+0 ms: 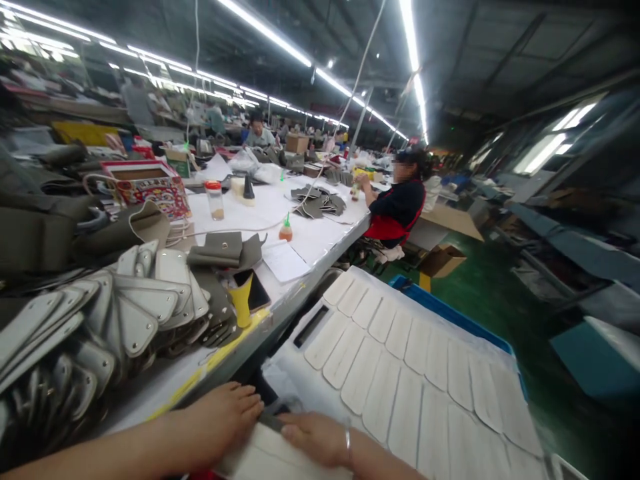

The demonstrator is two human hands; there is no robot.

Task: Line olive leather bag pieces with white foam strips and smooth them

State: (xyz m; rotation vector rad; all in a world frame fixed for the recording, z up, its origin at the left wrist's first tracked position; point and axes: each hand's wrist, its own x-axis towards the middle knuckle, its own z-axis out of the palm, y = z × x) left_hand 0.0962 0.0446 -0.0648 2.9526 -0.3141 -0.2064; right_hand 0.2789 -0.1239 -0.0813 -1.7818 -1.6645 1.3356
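Observation:
At the bottom centre, a pale flat piece (pixel 280 457) with a dark edge lies between my hands. My left hand (pixel 223 420) rests at its left side, fingers close together and pointing right. On its right side, my right hand (pixel 317 437) has its fingers curled over the edge. The lower part of the piece is cut off by the frame. Beyond my right hand, rows of pale rounded panels (pixel 373 370) lie on a white sheet over a blue crate (pixel 450 313). Many grey-white pieces with metal studs (pixel 135 320) are heaped on the table to the left.
The white table (pixel 260 220) has a yellow-taped edge. On it stand a yellow holder (pixel 241 303), a red-lidded jar (pixel 214 200), a small glue bottle (pixel 285 230), a patterned box (pixel 150 187) and grey folded pieces (pixel 223 250). A person in a red apron (pixel 400 200) sits farther along.

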